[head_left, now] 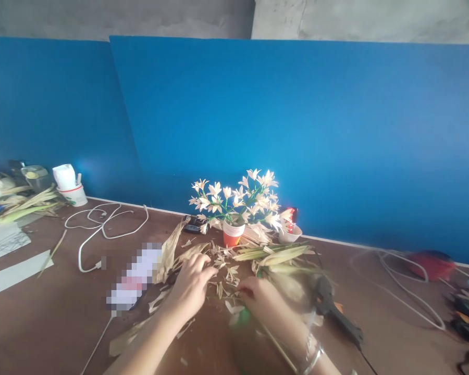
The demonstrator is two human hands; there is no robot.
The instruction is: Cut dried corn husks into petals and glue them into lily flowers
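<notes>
My left hand hovers over the table just left of a cluster of small loose cream husk flowers. Its thumb and forefinger are apart, with nothing visible between them. On the right of that cluster, my right hand has its fingers curled in and pressed together; what they hold, if anything, is hidden. Behind both hands stands an orange-and-white paper cup filled with cream husk flowers on green stems. A dark glue gun lies right of my right wrist, slightly blurred.
Dry corn husks and greenish husk strips surround the work spot. A power strip, partly pixelated, lies left, beside a white cable. A white cup stands far left, and a blue partition bounds the brown table.
</notes>
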